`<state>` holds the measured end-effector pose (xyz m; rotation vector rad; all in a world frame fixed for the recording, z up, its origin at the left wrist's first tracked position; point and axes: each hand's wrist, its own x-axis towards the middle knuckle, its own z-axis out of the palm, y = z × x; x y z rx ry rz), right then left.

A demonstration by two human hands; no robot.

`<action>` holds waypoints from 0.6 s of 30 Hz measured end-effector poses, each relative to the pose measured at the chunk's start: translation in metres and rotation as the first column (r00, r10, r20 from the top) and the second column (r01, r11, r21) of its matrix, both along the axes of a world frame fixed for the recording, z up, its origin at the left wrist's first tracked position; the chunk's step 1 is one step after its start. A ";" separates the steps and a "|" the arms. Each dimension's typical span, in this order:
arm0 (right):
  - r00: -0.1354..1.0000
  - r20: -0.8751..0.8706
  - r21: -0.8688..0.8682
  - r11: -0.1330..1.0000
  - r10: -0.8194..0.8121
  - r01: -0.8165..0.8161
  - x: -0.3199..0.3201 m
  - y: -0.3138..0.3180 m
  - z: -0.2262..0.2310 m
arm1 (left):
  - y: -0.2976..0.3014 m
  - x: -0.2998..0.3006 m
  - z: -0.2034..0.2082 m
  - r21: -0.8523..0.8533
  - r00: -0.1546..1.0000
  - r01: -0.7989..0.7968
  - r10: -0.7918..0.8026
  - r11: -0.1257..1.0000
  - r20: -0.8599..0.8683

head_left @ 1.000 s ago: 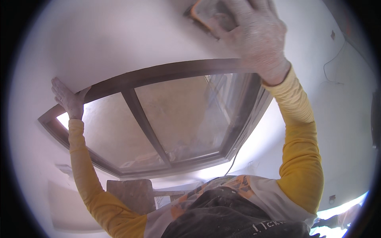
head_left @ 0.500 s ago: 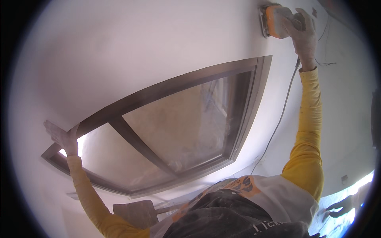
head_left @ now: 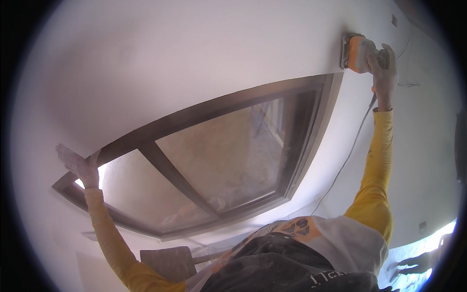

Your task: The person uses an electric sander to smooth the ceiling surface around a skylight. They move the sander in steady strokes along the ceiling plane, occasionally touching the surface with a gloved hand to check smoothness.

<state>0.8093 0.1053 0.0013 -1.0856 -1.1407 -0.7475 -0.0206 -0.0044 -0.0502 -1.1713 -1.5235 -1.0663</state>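
Pale lettering [head_left: 331, 278] runs along the lower part of the dark garment [head_left: 272, 258] on the person's chest. Above it, an orange patch [head_left: 299, 227] on the white part of the shirt carries dark print, bent by the folds of the cloth. Any marking on the sander [head_left: 359, 53] is too small to make out.

The sander, orange toward its base and greyish behind, lies just beyond the fingertips of the right hand [head_left: 385, 78], on their left and upper side. That hand is closed around its rear grip, thumb on the near side and fingers curled over the far side. The sander's flat pad faces the pale wall [head_left: 194, 58], just above the upper right corner of the brown window frame [head_left: 228, 103]. A cord [head_left: 352, 141] hangs from below the right hand toward the shirt.

The left hand [head_left: 80, 163], well apart from the sander, is open and has hold of nothing; its palm is against the wall, with the thumb over the frame's left part. The frame holds 2 panes, with a slanting bar [head_left: 180, 177] between them. Thin wires [head_left: 408, 83] stick out to the right of the right hand.
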 end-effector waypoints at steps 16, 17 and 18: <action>0.871 0.483 0.244 0.969 -0.088 -0.038 -0.248 -0.096 0.061 | -0.007 0.001 -0.002 0.045 0.997 0.038 -0.035 0.998 -0.066; 0.862 0.500 0.252 0.966 -0.085 -0.051 -0.261 -0.096 0.066 | -0.010 0.000 -0.002 0.044 0.996 0.046 -0.043 0.998 -0.074; 0.851 0.516 0.263 0.963 -0.096 -0.050 -0.270 -0.096 0.071 | -0.008 0.006 -0.001 0.025 0.999 0.013 -0.011 1.000 -0.045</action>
